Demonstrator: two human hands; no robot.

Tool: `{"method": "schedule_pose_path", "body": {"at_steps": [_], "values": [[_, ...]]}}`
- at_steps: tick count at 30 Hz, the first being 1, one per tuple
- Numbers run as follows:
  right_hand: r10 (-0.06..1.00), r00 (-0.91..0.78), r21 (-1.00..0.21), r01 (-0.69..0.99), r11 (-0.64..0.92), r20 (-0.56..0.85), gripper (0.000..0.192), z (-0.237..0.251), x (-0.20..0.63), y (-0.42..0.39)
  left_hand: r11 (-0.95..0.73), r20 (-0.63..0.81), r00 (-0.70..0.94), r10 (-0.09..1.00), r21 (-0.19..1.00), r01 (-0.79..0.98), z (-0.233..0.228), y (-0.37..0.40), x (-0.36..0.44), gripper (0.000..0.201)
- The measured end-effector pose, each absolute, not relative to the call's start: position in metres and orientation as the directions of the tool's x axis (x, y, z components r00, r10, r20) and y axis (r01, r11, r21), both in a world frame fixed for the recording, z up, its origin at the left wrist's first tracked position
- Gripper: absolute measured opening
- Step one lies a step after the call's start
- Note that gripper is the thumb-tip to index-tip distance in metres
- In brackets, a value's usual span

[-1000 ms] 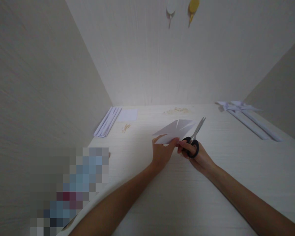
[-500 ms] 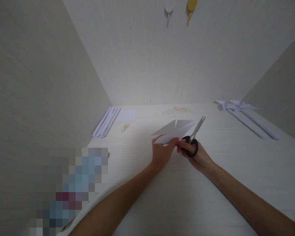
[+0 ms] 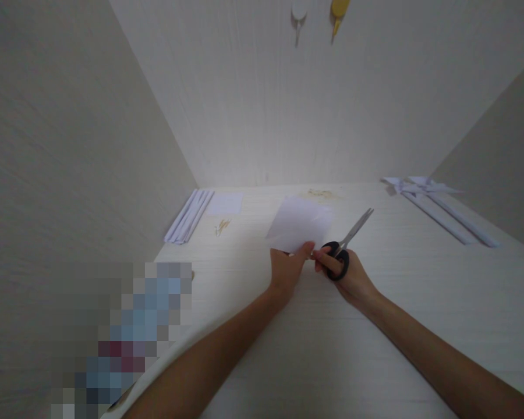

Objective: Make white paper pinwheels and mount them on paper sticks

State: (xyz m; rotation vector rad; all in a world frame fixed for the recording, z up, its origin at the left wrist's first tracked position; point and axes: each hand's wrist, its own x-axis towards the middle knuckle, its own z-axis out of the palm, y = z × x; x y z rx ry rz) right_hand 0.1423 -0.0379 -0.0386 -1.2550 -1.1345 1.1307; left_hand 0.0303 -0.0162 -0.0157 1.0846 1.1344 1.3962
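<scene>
Near the frame's centre, above the desk point(image 3: 288, 349), the left hand point(image 3: 286, 270) pinches a white paper square point(image 3: 299, 224) while the right hand point(image 3: 347, 276), fingers curled through black handles, grips scissors point(image 3: 347, 241).

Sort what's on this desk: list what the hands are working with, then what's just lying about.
In hand:
left hand, white paper sheet
right hand, black-handled scissors

Lying about:
paper strips
small paper square
rolled paper sticks
toothpicks
</scene>
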Motion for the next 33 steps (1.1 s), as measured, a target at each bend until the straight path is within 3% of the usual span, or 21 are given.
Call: {"method": "schedule_pose_path", "body": {"at_steps": [6,12,19,33], "values": [[0.988,0.150,-0.995,0.091,0.034,0.047,0.031,-0.036,0.141,-0.040,0.087,-0.096,-0.031,0.995,0.973,-0.213,-0.015,-0.017,0.031,0.013],[1.000,0.025,-1.000,0.017,-0.006,-0.006,0.042,-0.031,0.141,-0.044,0.028,-0.072,-0.152,0.986,0.962,-0.272,-0.010,-0.007,0.025,0.019],[0.959,-0.199,-0.936,0.327,-0.128,-0.201,0.055,-0.014,0.137,-0.054,-0.050,-0.041,-0.236,0.971,0.929,-0.367,0.002,0.008,0.015,0.026],[0.940,-0.213,-0.843,0.524,-0.120,-0.266,0.055,-0.015,0.138,-0.054,-0.071,-0.031,-0.239,0.971,0.911,-0.407,0.012,0.007,0.013,0.018]]}}
